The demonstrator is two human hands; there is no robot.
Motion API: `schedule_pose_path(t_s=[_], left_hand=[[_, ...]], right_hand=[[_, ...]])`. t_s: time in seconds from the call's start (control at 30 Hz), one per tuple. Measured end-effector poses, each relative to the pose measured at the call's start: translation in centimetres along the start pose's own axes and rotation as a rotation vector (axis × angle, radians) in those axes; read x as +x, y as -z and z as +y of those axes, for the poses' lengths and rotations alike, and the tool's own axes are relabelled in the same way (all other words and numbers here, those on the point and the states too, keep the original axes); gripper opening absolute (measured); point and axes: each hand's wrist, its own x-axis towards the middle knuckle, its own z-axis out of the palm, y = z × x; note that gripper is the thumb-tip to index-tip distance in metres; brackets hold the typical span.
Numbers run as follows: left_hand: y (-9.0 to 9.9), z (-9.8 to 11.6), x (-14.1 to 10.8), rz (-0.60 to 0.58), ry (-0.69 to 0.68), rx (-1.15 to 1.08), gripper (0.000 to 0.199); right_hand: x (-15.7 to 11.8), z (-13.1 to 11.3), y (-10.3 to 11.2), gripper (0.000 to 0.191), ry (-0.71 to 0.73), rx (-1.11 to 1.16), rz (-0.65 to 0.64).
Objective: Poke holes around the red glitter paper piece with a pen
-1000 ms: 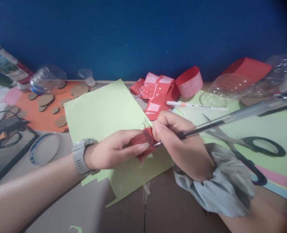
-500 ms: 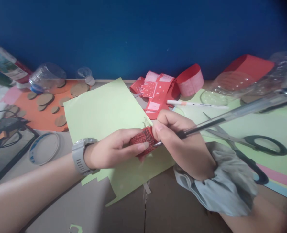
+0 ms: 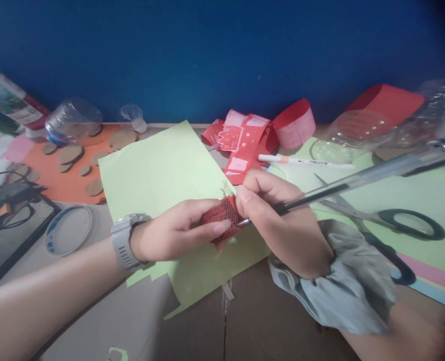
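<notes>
A small red paper piece [image 3: 233,231], covered with a dark crosshatched pattern, is pinched in my left hand [image 3: 180,228], thumb on top. My right hand [image 3: 271,210] is closed around a clear ballpoint pen [image 3: 320,190], whose metal tip meets the right edge of the red piece. The fingertips of that hand also rest against the red piece. Beneath both hands lies a light green paper sheet [image 3: 158,170] with a stepped cut along its lower edge. What the hidden fingers of my left hand do underneath cannot be seen.
Behind the hands sit red paper strips [image 3: 247,143], a red paper ring [image 3: 295,125] and a white marker [image 3: 305,161]. Scissors [image 3: 380,218] lie open at right. At left are a tape roll [image 3: 68,229], cardboard discs [image 3: 70,154] on orange paper and a plastic bottle piece [image 3: 73,120].
</notes>
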Motion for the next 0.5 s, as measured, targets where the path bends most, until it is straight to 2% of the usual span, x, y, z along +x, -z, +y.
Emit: schedule_pose_path(t_s=[0.5], left_hand=[[0.01,-0.01,-0.11,0.003,-0.001,-0.022,0.021]], right_hand=[[0.13,0.31,-0.01,0.028,0.001,0.023,-0.034]])
